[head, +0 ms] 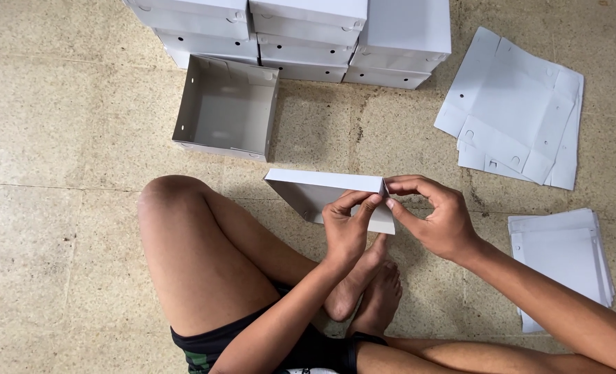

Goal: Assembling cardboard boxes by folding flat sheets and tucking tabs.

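White card box (322, 188), half folded, is held above the floor (59, 138) in front of the crossed legs: the left hand (346, 232) pinches its right end wall, and the right hand (436, 218) pinches the same corner with curled fingers. Farther away lie flat blanks (515, 111), an open tray (226, 107), and stacked boxes (308, 34).

White cardboard box lid (316, 190), half-folded, tilted with its open side toward the person, held above the floor, right corner being pinched.
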